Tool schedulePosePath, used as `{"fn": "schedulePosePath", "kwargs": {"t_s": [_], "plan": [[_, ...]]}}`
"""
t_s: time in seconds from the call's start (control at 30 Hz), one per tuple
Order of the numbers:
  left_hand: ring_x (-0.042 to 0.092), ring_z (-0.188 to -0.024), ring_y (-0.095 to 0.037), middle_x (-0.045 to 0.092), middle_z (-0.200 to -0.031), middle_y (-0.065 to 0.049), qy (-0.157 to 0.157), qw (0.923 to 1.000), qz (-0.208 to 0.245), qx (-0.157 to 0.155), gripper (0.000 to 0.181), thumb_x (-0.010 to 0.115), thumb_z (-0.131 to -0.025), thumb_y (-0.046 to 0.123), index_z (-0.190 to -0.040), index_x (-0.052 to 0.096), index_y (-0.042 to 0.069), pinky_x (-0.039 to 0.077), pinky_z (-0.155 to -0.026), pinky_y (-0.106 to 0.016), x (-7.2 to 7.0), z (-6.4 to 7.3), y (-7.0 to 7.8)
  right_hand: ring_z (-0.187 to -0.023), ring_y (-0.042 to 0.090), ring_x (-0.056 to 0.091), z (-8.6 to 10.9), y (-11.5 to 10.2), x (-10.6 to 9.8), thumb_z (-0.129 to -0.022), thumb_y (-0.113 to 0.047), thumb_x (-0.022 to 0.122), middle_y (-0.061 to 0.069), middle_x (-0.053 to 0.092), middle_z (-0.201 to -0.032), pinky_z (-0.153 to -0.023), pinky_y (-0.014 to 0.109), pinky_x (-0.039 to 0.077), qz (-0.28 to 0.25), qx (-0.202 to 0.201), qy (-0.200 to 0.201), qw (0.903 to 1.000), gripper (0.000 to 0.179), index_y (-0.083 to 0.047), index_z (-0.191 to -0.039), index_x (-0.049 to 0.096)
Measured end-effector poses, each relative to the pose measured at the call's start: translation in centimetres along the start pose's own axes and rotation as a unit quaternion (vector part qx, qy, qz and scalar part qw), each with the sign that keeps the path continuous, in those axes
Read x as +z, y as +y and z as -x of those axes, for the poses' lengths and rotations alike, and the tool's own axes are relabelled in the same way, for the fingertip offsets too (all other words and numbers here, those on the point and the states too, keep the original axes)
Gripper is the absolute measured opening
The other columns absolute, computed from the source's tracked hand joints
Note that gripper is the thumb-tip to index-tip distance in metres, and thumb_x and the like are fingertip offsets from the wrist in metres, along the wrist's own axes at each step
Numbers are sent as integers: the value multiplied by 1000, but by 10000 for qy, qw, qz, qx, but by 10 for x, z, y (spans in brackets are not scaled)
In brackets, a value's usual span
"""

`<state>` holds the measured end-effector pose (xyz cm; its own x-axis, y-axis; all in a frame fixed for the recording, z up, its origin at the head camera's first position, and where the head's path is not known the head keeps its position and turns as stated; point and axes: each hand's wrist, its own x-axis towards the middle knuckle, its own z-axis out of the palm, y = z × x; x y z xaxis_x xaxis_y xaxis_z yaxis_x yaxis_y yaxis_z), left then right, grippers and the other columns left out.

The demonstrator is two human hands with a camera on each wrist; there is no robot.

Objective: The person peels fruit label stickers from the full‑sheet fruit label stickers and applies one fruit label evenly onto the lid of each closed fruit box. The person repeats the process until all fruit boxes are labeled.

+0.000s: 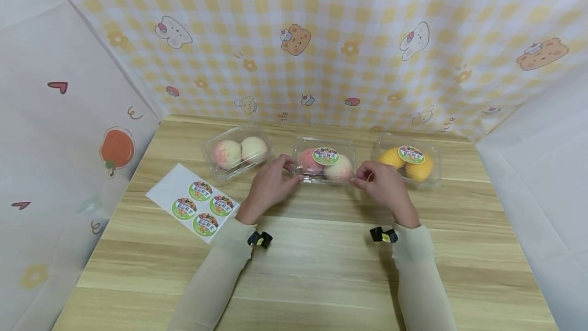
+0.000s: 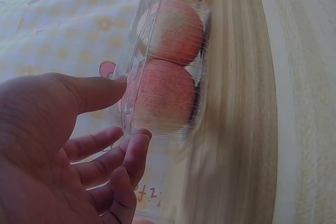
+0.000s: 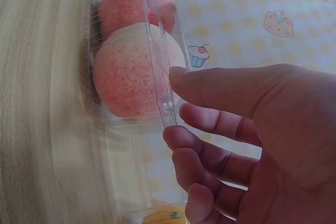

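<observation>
A clear plastic clamshell box (image 1: pixel 325 180) with two pink-and-cream peaches (image 1: pixel 338 169) inside stands between the two hands. An oval fruit sticker (image 1: pixel 325 156) lies on its lid. My left hand (image 1: pixel 272 182) holds the box's left end, with the thumb (image 2: pixel 107 94) on the rim and bent fingers (image 2: pixel 135 153) by the corner. At the opposite end, my right hand (image 1: pixel 383 188) holds the rim between thumb (image 3: pixel 194 82) and curled fingers (image 3: pixel 184 139). The box appears closed and rests on the wooden table (image 1: pixel 321 259).
To the left is another clear box (image 1: pixel 225 171) of two peaches, its lid without a sticker. A stickered box (image 1: pixel 434 180) with yellow fruit (image 1: pixel 419 168) stands to the right. A white sheet (image 1: pixel 176 183) bearing several round stickers lies front left. A checked curtain (image 1: pixel 321 75) hangs behind.
</observation>
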<state>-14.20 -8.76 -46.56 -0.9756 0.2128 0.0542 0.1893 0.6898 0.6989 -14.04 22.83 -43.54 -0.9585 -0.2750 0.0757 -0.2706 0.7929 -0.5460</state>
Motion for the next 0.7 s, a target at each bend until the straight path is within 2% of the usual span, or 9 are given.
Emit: {"fn": "schedulePosePath", "kwargs": {"t_s": [0.03, 0.07, 0.3, 0.7], "plan": [[71, -112, -30, 76, -124, -8, -4, 10000, 7, -25, 49, 81, -101, 37, -138, 66, 8, 56, -97, -49, 0, 0, 0, -76, 23, 68, 0, 0, 0, -96, -19, 87, 0, 70, -80, -71, 41, 53, 1, -8, 14, 10000, 20, -13, -86, 72], [71, -113, -32, 75, -125, -10, -38, 9999, -42, -134, 48, 81, -101, 32, -138, 66, 6, 56, -98, -52, -4, 1, 10, -77, 23, 68, 0, 0, 1, -96, -19, 87, 0, 70, -80, -71, 41, 53, 3, -4, 35, 10000, 19, -12, -86, 72], [72, -112, -29, 76, -126, -7, -61, 9995, -54, -298, 49, 81, -102, 34, -140, 66, 9, 56, -99, -51, -2, -3, 11, -78, 25, 68, -1, 2, 4, -97, -17, 87, 2, 72, -84, -73, 42, 54, 11, -2, 210, 9998, 17, -11, -89, 73], [70, -104, -27, 75, -126, -7, 177, 9996, -68, -199, 48, 81, -101, 35, -139, 67, 8, 56, -94, -48, 1, -6, 9, -78, 26, 68, -4, 3, 11, -96, -17, 87, 6, 73, -87, -71, 41, 53, 104, 16, 520, 9986, 15, -9, -90, 76]]}}
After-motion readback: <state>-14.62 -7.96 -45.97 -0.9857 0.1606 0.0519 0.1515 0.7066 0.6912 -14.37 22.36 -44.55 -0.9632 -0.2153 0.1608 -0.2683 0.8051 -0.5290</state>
